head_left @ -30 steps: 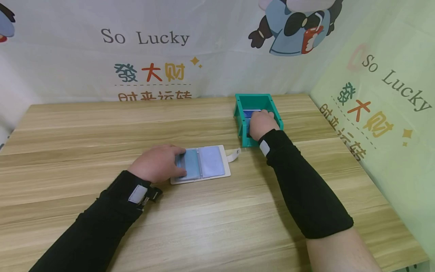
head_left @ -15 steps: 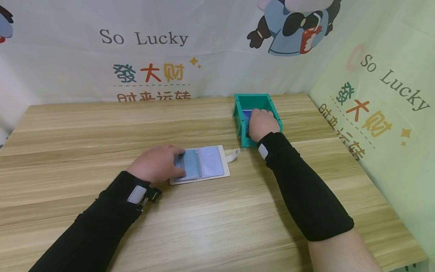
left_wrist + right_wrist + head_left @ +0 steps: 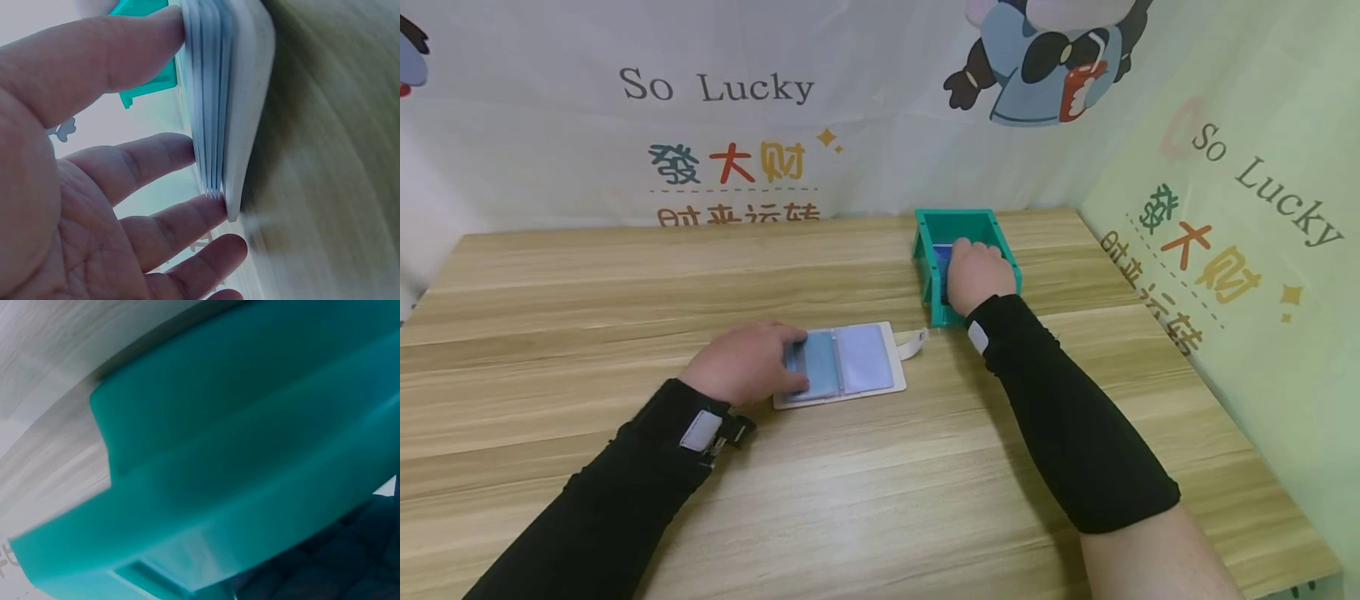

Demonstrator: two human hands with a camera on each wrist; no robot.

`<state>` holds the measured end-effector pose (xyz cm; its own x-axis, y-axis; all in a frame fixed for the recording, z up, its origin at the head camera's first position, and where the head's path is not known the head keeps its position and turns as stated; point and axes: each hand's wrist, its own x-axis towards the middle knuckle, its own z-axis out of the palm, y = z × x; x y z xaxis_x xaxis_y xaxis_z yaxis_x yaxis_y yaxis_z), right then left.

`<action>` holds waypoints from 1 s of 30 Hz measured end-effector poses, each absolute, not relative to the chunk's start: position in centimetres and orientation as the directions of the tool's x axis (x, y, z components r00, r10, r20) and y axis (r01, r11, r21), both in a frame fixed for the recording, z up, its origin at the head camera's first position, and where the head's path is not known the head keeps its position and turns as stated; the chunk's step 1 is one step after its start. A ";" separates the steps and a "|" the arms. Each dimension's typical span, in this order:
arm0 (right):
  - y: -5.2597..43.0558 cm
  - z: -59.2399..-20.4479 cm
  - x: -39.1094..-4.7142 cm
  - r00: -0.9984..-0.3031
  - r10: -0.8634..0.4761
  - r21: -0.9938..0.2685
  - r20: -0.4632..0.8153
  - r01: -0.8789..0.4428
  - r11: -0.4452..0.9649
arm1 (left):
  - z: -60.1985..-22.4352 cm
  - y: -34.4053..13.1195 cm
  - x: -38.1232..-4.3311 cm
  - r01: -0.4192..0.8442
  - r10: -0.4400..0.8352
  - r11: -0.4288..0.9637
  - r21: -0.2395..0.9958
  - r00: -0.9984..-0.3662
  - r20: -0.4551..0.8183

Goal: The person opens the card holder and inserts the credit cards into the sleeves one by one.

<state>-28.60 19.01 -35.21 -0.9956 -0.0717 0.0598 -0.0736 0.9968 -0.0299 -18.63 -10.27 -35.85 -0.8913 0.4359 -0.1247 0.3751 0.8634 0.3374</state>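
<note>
An open card holder with a white cover and clear blue-tinted sleeves lies flat on the table. My left hand rests at its left edge, thumb and fingers spread over the sleeves. In the left wrist view, the loosely extended fingertips touch the edges of the stacked sleeves. My right hand reaches down into a teal bin at the back right. Its fingertips are hidden inside. Beside that hand, part of a blue flat item shows in the bin. The bin's wall fills most of the right wrist view.
A white snap strap sticks out from the card holder's right side, towards the bin. The wooden table ends at a printed cloth behind and another on the right.
My right hand has shifted slightly within the bin, covering more of the blue item. The left hand and the card holder have stayed in place.
</note>
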 end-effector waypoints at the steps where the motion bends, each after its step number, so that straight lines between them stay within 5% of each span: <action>1: 19.0 -35.2 -28.6 -0.995 -0.071 -0.032 0.064 -0.074 0.997 | -35.9 -10.3 -18.6 0.375 0.436 0.863 0.339 -0.891 -0.125; 19: 20.6 -32.2 -27.5 -0.996 -0.042 -0.273 0.074 -0.061 0.960 | -35.9 -10.3 -18.6 0.370 0.431 0.865 0.339 -0.894 -0.123; 30: 21.0 -30.2 -25.0 -0.968 0.083 -0.616 0.238 -0.085 0.783 | -35.7 -10.3 -18.6 0.378 0.437 0.865 0.330 -0.891 -0.127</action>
